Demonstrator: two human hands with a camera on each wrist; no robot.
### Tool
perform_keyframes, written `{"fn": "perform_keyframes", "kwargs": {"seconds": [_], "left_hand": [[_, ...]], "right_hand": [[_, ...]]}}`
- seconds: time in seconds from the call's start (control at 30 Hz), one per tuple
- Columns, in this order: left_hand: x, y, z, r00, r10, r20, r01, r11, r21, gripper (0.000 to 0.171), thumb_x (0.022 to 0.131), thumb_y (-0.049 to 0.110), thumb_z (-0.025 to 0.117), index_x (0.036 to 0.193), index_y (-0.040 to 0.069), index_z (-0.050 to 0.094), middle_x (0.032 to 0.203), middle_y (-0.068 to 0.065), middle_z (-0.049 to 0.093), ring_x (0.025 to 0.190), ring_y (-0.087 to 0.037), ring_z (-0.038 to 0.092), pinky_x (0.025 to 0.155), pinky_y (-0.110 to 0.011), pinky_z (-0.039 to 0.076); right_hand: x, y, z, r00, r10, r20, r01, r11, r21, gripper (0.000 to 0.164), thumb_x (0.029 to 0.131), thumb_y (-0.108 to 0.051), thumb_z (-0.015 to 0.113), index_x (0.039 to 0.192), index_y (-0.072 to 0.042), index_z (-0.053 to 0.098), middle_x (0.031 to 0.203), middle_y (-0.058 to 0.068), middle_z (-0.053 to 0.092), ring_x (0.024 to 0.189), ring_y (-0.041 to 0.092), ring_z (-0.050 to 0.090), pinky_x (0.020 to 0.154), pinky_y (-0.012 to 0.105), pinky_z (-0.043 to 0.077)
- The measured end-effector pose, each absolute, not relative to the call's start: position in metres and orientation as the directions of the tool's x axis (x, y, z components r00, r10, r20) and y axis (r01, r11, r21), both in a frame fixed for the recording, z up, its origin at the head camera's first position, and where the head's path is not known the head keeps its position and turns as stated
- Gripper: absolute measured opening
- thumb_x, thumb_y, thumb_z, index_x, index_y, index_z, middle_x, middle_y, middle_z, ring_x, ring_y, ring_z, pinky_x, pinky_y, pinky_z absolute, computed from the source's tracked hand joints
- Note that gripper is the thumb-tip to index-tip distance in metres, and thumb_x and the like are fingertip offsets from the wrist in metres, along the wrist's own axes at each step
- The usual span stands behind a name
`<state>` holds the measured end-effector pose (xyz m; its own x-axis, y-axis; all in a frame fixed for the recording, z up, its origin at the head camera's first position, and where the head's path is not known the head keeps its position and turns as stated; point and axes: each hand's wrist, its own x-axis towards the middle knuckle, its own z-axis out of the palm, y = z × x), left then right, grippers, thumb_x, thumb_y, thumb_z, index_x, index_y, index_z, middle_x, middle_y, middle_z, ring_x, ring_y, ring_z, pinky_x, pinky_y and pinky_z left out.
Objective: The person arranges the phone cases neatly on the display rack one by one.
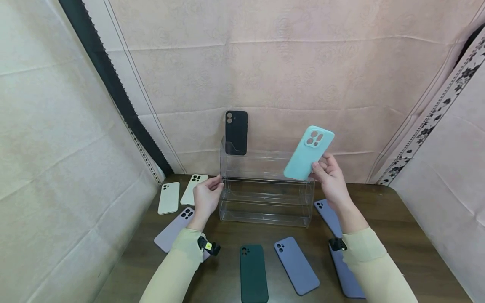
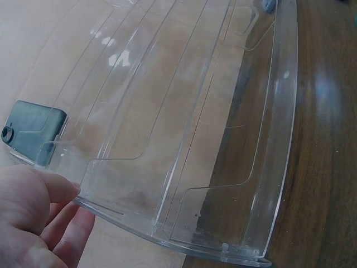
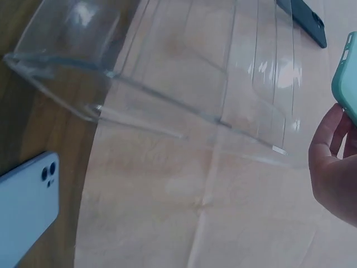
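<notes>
A turquoise phone case [image 1: 308, 153] is tilted above the right side of a clear tiered display stand [image 1: 265, 219]. My right hand [image 1: 331, 180] pinches its lower edge between thumb and fingers; the right wrist view catches only part of this case [image 3: 348, 84]. On the stand's left side, my left hand [image 1: 207, 195] grips the side edge, thumb [image 2: 58, 187] on the near face and fingers beyond it. A black phone case [image 1: 236, 132] stands upright in the top tier at the left. The lower tiers hold no cases.
Left of the stand lie two pale cases [image 1: 168, 198] and a lilac case [image 1: 174, 229]. A dark green case [image 1: 254, 273] and a blue-violet case [image 1: 297, 265] lie in front. More blue-violet cases [image 1: 329, 216] are partly under my right arm. Cloth [image 1: 265, 75] hangs behind.
</notes>
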<state>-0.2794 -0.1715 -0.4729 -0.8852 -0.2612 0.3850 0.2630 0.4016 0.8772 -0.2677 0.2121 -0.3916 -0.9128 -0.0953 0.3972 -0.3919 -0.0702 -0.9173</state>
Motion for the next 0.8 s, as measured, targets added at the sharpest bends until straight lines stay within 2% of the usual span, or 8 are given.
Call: {"fn": "perform_keyframes", "kwargs": {"seconds": [0.2,0.33,0.47,0.6,0.8], "left_hand": [[-0.278,-0.172,-0.473,-0.883,-0.262,0.391,0.268,0.403,0.875,0.027,0.096,0.002,0.08,0.122,0.003,0.079,0.117,-0.013,0.079,0.103,-0.026,0.079,0.089,-0.033,0.064],[-0.276,-0.171,-0.472,-0.884,-0.261,0.389,0.263,0.41,0.873,0.026,0.096,0.002,0.08,0.122,0.003,0.079,0.117,-0.013,0.079,0.103,-0.027,0.079,0.09,-0.035,0.065],[-0.275,-0.17,-0.473,-0.886,-0.263,0.381,0.251,0.417,0.873,0.026,0.096,0.002,0.08,0.122,0.003,0.079,0.117,-0.013,0.079,0.104,-0.026,0.079,0.09,-0.036,0.065],[-0.277,-0.171,-0.473,-0.885,-0.266,0.382,0.249,0.422,0.872,0.026,0.096,0.002,0.08,0.122,0.004,0.079,0.117,-0.013,0.079,0.104,-0.026,0.079,0.09,-0.035,0.065],[-0.277,-0.17,-0.472,-0.882,-0.266,0.39,0.255,0.427,0.868,0.027,0.096,0.002,0.08,0.123,0.003,0.079,0.118,-0.014,0.079,0.104,-0.027,0.079,0.09,-0.037,0.065]], "right_hand": [[-0.278,0.195,-0.382,-0.924,-0.096,0.37,-0.365,-0.059,-0.929,0.036,0.113,-0.022,0.055,0.148,-0.015,0.049,0.131,-0.004,0.07,0.118,0.011,0.068,0.095,0.025,0.061],[-0.284,0.188,-0.379,-0.932,-0.082,0.352,-0.351,-0.027,-0.936,0.041,0.113,-0.021,0.055,0.153,-0.012,0.048,0.133,0.002,0.064,0.12,0.015,0.065,0.096,0.025,0.06],[-0.294,0.181,-0.376,-0.936,-0.059,0.346,-0.347,-0.001,-0.938,0.046,0.113,-0.023,0.056,0.158,-0.015,0.047,0.134,0.009,0.061,0.124,0.02,0.063,0.099,0.028,0.06],[-0.307,0.175,-0.37,-0.938,-0.038,0.345,-0.345,-0.012,-0.939,0.043,0.112,-0.023,0.057,0.154,-0.015,0.052,0.138,0.011,0.063,0.125,0.022,0.064,0.102,0.033,0.06],[-0.326,0.162,-0.361,-0.934,-0.037,0.356,-0.356,-0.008,-0.934,0.038,0.112,-0.018,0.057,0.15,-0.01,0.055,0.137,0.014,0.065,0.122,0.022,0.067,0.102,0.038,0.061]]}}
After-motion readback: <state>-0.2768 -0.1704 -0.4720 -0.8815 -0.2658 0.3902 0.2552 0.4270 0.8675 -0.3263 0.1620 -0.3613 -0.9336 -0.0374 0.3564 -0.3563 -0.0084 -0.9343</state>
